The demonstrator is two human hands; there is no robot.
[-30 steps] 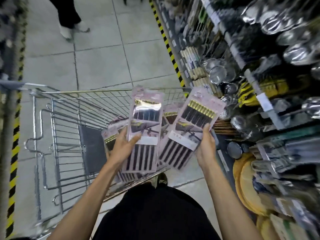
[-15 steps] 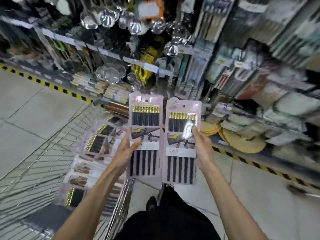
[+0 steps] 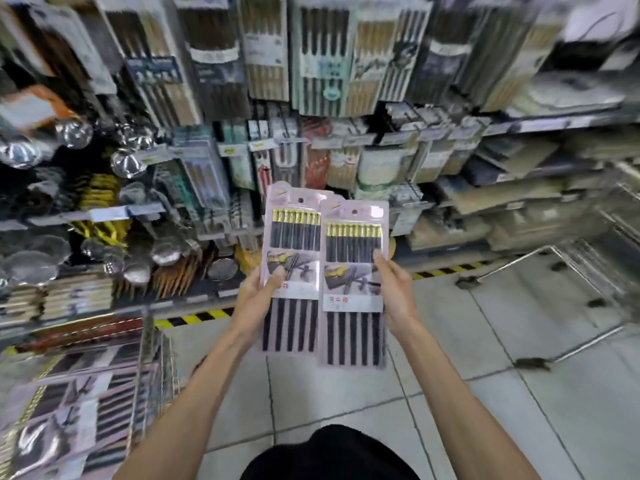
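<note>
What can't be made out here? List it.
Head view only:
Label print on the right pack is too small and blurred.
Fingers of the left hand and right hand hide behind the packs; only thumbs show.
The left pack has its right edge behind the right pack.
Shelf goods are motion-blurred.
The cart is cut off by the left edge.

Both arms stretched forward, forearms converging. Left hand [image 3: 257,296] pinches left pack [image 3: 294,237], thumb on front; right hand [image 3: 398,291] grips right pack [image 3: 353,244] likewise
</note>
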